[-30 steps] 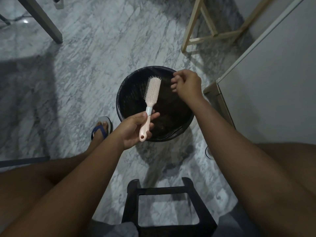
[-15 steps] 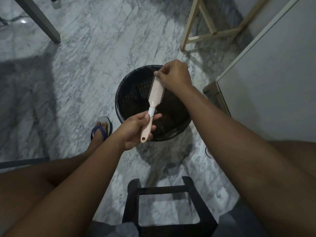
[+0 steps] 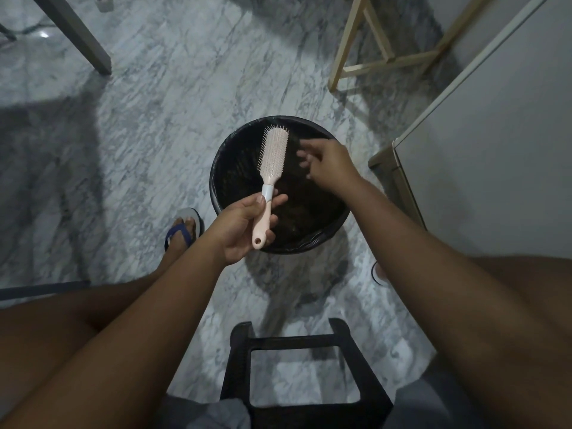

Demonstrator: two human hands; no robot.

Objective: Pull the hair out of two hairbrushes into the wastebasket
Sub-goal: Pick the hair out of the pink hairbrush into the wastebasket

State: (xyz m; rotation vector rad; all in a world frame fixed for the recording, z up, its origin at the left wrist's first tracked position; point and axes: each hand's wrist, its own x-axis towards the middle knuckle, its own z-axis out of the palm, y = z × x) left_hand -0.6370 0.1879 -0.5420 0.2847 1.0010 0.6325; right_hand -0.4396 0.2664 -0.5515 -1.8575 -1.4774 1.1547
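Note:
A pale pink hairbrush (image 3: 273, 159) with a white collar is held over the black lined wastebasket (image 3: 226, 156). My left hand (image 3: 244, 227) grips its handle, bristles turned up and to the left. My right hand (image 3: 328, 164) hovers just right of the brush head, over the basket, fingers loosely spread and blurred; I cannot see any hair in them. Only one hairbrush is in view.
A black stool frame (image 3: 305, 366) stands between my knees. A white cabinet (image 3: 495, 150) is at the right, a wooden frame (image 3: 371, 51) behind the basket, a grey table leg (image 3: 77, 35) at the far left. My foot in a blue sandal (image 3: 182, 233) rests left of the basket.
My right hand was pinching at the brush head half a second ago; it has since come off to the right with the fingers opening. The brush has tilted slightly.

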